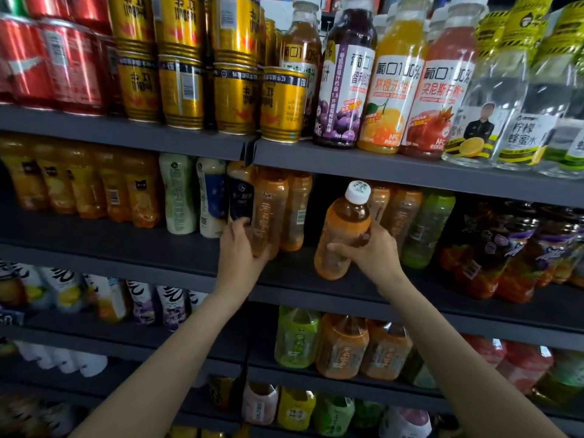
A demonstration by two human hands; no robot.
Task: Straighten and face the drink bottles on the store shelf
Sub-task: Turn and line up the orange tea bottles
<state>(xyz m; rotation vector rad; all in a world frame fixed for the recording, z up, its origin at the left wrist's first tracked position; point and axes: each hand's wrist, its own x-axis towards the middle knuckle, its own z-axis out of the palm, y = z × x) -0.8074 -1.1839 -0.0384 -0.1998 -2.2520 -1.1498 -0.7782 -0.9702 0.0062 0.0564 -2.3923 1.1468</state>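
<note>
Shelf (284,276): 2 hand-held orange bottles (343,235)

Both arms outstretched, left hand (236,248) and right hand (371,251) gripping.

Shop: tiered grey shelves (410,172) packed with rows of drink bottles (388,90), cans (183,90).

Dark grey shelf (410,172) as reference. On it: gold cans (281,105) with dark bands, red cans (72,64), purple grape-print bottle (343,90), orange juice bottle (392,90), red pomegranate bottle (437,99), clear bottles (505,99) with yellow-black striped labels. Under it: orange bottle (343,235), white cap; green bottle (426,229).
</note>
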